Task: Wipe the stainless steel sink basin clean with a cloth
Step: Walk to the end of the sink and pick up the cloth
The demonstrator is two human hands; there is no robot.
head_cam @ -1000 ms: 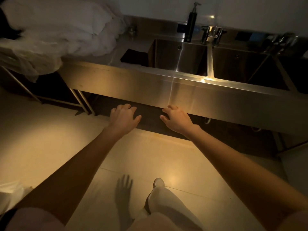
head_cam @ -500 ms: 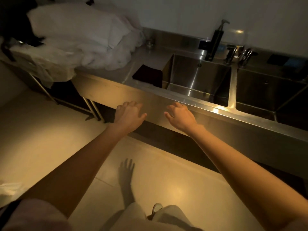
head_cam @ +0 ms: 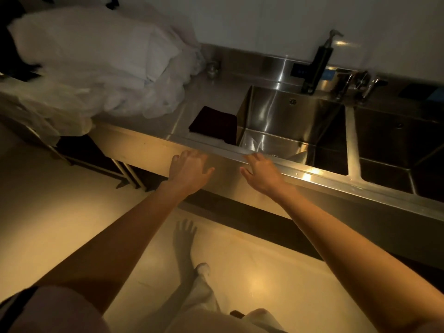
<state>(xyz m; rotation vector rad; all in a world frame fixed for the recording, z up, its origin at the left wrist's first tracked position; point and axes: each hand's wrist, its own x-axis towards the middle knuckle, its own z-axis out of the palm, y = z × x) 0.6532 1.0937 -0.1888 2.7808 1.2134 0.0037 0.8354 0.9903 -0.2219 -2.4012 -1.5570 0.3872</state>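
In the head view, both arms reach forward to the front edge of the steel counter in the middle of the frame. The left hand (head_cam: 189, 169) has relaxed, spread fingers and holds nothing. The right hand (head_cam: 260, 173) is also loose and empty, its fingertips near the counter rim. The dark cloth (head_cam: 213, 123) lies folded flat on the counter above the hands, just beside the left wall of the sink basin (head_cam: 288, 123). A second basin (head_cam: 396, 150) is at the right. A black soap pump (head_cam: 318, 66) stands behind the sink. White plastic bags (head_cam: 96, 63) fill the upper left.
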